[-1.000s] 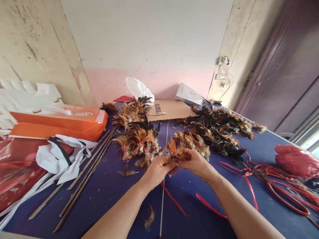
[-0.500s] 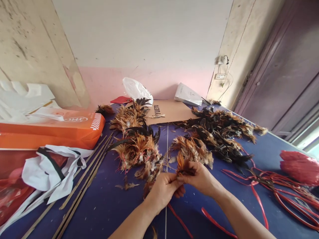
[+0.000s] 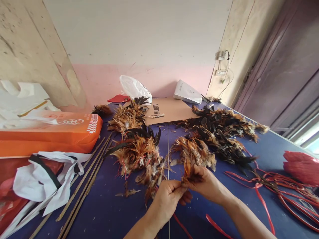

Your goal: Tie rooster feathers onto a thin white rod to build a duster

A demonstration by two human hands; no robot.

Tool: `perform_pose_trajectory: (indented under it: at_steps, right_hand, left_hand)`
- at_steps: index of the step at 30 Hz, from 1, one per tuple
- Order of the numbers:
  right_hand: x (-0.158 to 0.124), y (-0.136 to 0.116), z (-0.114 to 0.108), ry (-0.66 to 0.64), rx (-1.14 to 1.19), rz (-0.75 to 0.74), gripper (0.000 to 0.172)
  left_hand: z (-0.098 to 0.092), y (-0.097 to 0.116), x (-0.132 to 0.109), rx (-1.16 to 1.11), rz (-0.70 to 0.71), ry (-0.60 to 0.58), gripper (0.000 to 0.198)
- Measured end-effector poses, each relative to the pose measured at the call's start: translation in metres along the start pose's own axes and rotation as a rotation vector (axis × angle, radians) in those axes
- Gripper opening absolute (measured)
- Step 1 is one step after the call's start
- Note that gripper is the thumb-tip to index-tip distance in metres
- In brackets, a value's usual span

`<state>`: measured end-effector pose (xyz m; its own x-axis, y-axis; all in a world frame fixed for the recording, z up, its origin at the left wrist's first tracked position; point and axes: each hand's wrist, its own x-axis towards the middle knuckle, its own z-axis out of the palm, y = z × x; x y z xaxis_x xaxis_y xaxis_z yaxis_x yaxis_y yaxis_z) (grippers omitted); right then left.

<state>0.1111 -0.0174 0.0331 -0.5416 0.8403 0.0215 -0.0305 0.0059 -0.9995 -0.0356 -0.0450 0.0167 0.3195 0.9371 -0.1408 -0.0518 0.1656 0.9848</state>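
Observation:
A small bunch of brown and dark feathers (image 3: 187, 168) stands tips up in my right hand (image 3: 208, 183), whose fingers are closed around it. My left hand (image 3: 168, 196) meets it there, thumb and fingers pinched at the bunch's lower end. The quill ends are hidden by my fingers. A red plastic strip (image 3: 183, 226) runs down from beneath my hands along the table; whether I pinch it too is hidden. Just beyond lie a brown feather heap (image 3: 194, 151) and, to its left, feather bunches with red ties (image 3: 141, 151).
Dark feathers (image 3: 219, 132) spread at the back right, behind tangled red strips (image 3: 281, 186) and scissors (image 3: 265, 181). Thin sticks (image 3: 86, 189), white cloth strips (image 3: 37, 179) and an orange bag (image 3: 74, 136) occupy the left. Flat cardboard (image 3: 174, 111) lies at the back.
Both hands have shifted slightly right and down in the picture, still together at the feather bunch. The view has also moved a little.

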Motion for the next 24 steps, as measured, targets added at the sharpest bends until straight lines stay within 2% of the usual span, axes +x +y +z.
perform_pose_trajectory:
  at_steps: [3,6,10,15,19,22,24]
  right_hand:
    - [-0.005,-0.008,-0.003,-0.113,-0.016,0.04,0.012]
    - [-0.01,-0.014,-0.008,-0.155,-0.026,0.061,0.012]
    - [-0.012,-0.012,-0.013,-0.209,0.043,0.104,0.013]
    - [-0.012,-0.006,-0.014,-0.307,0.111,0.093,0.017]
    - [-0.012,-0.008,-0.011,-0.304,0.024,0.066,0.015]
    - [-0.01,-0.01,-0.006,-0.284,-0.125,0.074,0.012]
    - [-0.007,-0.009,-0.004,-0.214,-0.25,0.051,0.009]
  left_hand:
    - [-0.004,0.006,-0.005,-0.045,-0.065,-0.128,0.032]
    - [-0.008,0.008,-0.011,-0.155,-0.159,-0.261,0.024]
    - [-0.011,0.005,-0.011,-0.284,-0.274,-0.332,0.021]
    - [-0.012,0.002,-0.011,-0.298,-0.296,-0.412,0.022]
    - [-0.009,0.003,-0.013,-0.181,-0.213,-0.359,0.022]
    - [-0.006,0.0,-0.011,-0.024,-0.071,-0.227,0.021]
    - [-0.004,-0.005,-0.007,0.087,0.059,-0.115,0.02]
